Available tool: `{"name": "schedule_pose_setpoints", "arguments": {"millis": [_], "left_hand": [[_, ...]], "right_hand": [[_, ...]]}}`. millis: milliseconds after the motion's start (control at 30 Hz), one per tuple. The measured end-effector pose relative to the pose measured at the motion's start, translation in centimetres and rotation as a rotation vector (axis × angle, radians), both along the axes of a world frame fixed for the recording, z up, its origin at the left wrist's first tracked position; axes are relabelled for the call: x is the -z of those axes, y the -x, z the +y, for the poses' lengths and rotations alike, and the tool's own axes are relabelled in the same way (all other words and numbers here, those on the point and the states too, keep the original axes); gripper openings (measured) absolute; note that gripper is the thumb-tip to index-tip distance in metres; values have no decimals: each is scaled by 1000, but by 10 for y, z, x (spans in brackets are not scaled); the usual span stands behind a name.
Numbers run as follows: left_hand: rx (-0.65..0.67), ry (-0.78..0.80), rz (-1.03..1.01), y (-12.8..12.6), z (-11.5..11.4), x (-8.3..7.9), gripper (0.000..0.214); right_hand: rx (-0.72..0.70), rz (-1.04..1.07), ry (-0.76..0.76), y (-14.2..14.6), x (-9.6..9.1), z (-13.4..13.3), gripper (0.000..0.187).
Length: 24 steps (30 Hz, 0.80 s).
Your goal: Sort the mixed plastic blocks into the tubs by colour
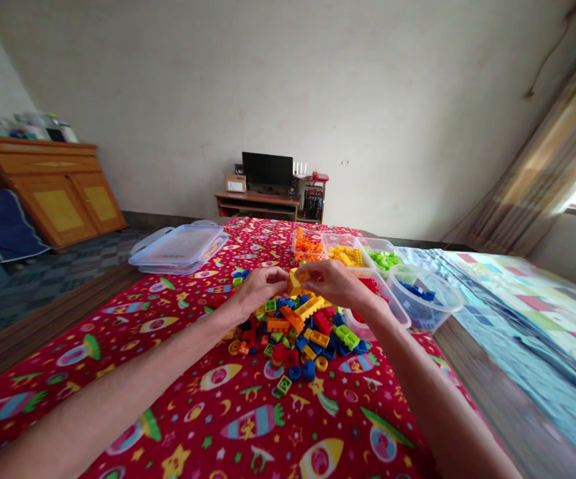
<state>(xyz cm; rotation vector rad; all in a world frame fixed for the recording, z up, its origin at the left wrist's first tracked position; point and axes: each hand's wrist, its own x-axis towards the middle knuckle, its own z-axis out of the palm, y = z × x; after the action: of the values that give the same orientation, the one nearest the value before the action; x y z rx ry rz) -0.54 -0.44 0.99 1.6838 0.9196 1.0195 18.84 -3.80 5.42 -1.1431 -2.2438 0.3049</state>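
My left hand (259,287) and my right hand (335,283) meet above a heap of coloured plastic bricks (298,332) on a red rocket-patterned cloth (248,419). Both hands pinch the same small yellow brick piece (295,280) between their fingertips. Behind the hands stand clear tubs sorted by colour: orange bricks (308,247), yellow bricks (346,254), green bricks (384,258). A round clear bowl (425,297) to the right holds blue bricks. A tub with red bricks (378,293) sits partly hidden behind my right wrist.
Stacked clear lids (178,247) lie at the cloth's far left. A patterned blanket (527,313) covers the surface to the right. A wooden cabinet (56,189) stands at left, and a low stand with a monitor (267,173) against the back wall.
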Motion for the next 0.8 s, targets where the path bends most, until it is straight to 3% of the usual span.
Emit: {"name": "schedule_pose_setpoints", "arguments": {"millis": [167, 267, 367, 533, 667, 800], "left_hand": [[206, -38, 2, 3, -2, -3, 46], [166, -147, 95, 1, -1, -1, 59], [95, -212, 105, -1, 2, 3, 57], [152, -160, -20, 2, 5, -2, 51], [205, -135, -109, 7, 1, -12, 44], [249, -155, -156, 6, -3, -15, 42]], "right_hand": [[66, 46, -8, 4, 1, 0, 20], [66, 67, -17, 3, 2, 0, 19], [32, 78, -25, 3, 2, 0, 19], [6, 238, -4, -2, 1, 5, 18], [-150, 493, 128, -9, -4, 7, 19], [-293, 617, 271, -9, -10, 2, 24]]}}
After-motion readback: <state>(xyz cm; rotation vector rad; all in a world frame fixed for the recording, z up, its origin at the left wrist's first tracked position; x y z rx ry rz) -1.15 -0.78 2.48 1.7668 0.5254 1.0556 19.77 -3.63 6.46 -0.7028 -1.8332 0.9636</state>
